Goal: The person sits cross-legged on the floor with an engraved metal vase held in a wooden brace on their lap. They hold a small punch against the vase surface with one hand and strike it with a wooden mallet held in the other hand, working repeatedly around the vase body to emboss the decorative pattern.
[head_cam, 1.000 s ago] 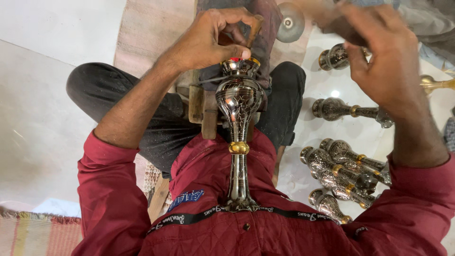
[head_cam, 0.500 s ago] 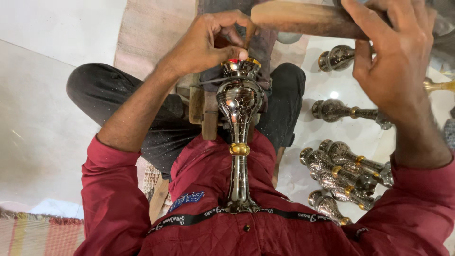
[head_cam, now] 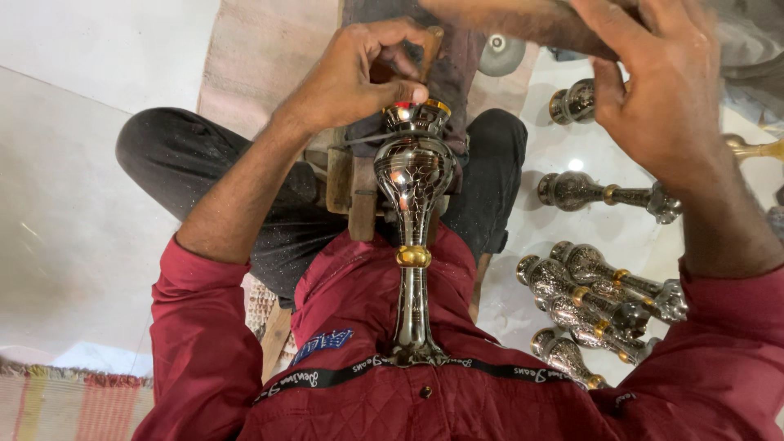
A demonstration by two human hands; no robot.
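An engraved silver-and-black metal vase (head_cam: 412,175) with a gold band lies along my lap, its foot against my red jacket and its mouth pointing away. My left hand (head_cam: 351,73) pinches a small brown-tipped tool (head_cam: 433,39) against the vase's rim. Above and to the right of the rim, my right hand (head_cam: 661,98) grips a blurred wooden stick (head_cam: 506,18) near the top edge of the view. A wooden block (head_cam: 351,188) lies under the vase's body on my crossed legs.
Several similar engraved vases (head_cam: 604,286) lie in a heap on the white floor to my right, with two more (head_cam: 608,194) (head_cam: 572,100) farther out. A round metal disc (head_cam: 500,53) sits beyond my knees. A striped mat (head_cam: 73,400) is at lower left.
My right hand has swung the wooden stick leftward over the vase's mouth. The left hand and vase stay in place.
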